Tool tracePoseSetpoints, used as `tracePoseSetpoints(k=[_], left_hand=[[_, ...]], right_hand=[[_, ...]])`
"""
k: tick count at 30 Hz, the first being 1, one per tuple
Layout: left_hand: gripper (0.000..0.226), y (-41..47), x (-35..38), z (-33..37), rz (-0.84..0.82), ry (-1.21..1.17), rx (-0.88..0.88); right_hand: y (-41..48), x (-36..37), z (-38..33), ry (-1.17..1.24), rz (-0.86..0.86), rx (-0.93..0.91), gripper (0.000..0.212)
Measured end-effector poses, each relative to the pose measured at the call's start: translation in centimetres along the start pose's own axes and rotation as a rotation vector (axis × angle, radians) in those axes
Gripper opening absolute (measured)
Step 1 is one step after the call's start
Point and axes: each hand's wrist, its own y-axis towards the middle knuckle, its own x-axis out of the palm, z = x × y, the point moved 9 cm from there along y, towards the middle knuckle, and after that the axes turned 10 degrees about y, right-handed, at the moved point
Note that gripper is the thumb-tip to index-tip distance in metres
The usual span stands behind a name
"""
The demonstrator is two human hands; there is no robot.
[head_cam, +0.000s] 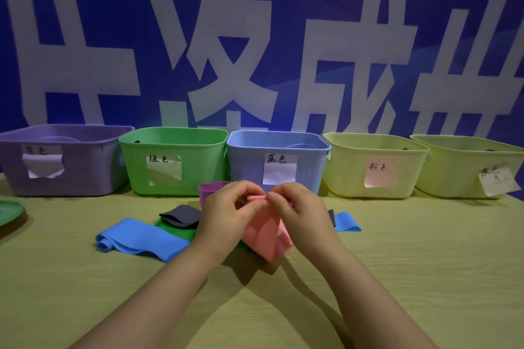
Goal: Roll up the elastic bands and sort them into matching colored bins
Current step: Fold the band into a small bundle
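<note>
Over table (397, 263), just before blue bin (249, 170), pinching rolled top edge of pink band (262, 231) between curled fingers of left hand (226, 212) and right hand (297, 210). Leaves lower end draped on table near blue band (141, 238).

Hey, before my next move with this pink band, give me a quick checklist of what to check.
1. Grip: left hand and right hand both pinch the pink band's top edge: ok.
2. Roll finished: only a thin roll at the top, the rest hangs loose: not ok.
3. Lower end free of the green band: cannot tell, the pink band hides the spot.
4. Target bin in view: yellow bin labelled pink, right of the blue bin: ok.
5. Room inside that bin: cannot tell, its floor is hidden.
</note>
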Motion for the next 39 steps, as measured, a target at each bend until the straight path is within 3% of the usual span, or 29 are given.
tracePoseSetpoints(k=[4, 6, 12, 15, 19, 24, 27, 32, 35, 37, 39], left_hand=[[0.006, 0.11, -0.53, 0.08, 0.045, 0.044, 0.011], [0.010, 0.14, -0.78, 0.16, 0.055, 0.065, 0.009], [0.016, 0.00, -0.68, 0.49, 0.031, 0.100, 0.009], [0.004, -0.17, -0.30, 0.60, -0.004, -0.021, -0.035], [0.016, -0.12, -0.21, 0.31, -0.005, -0.027, -0.048], [0.013, -0.06, -0.60, 0.23, 0.017, 0.018, -0.032], [0.012, -0.09, -0.70, 0.66, 0.019, 0.056, -0.011], [0.014, -0.22, -0.43, 0.55, -0.002, 0.046, -0.019], [0.003, -0.24, -0.08, 0.55, -0.021, -0.047, -0.045], [0.016, -0.22, -0.14, 0.59, -0.015, -0.036, -0.032], [0.014, -0.19, -0.17, 0.74, -0.014, 0.017, -0.007]], right_hand=[[-0.04, -0.40, 0.39, 0.080, 0.049, 0.021, 0.007], [-0.13, -0.46, 0.57, 0.100, 0.055, 0.030, 0.015], [-0.14, -0.56, 0.10, 0.057, 0.059, 0.003, 0.007], [-0.11, -0.67, 0.11, 0.057, 0.064, -0.002, 0.010], [-0.16, -0.80, 0.30, 0.064, 0.076, 0.012, 0.016], [-0.28, -1.01, -0.01, 0.124, 0.087, 0.021, 0.005], [-0.29, -0.90, -0.03, 0.171, 0.077, 0.010, 0.018], [-0.15, -0.59, 0.06, 0.164, 0.068, -0.005, 0.017], [-0.14, -0.87, -0.09, 0.136, 0.069, -0.007, 0.015], [-0.17, -0.82, -0.07, 0.130, 0.058, 0.015, 0.014], [-0.19, -0.73, 0.18, 0.122, 0.054, 0.040, 0.014]])
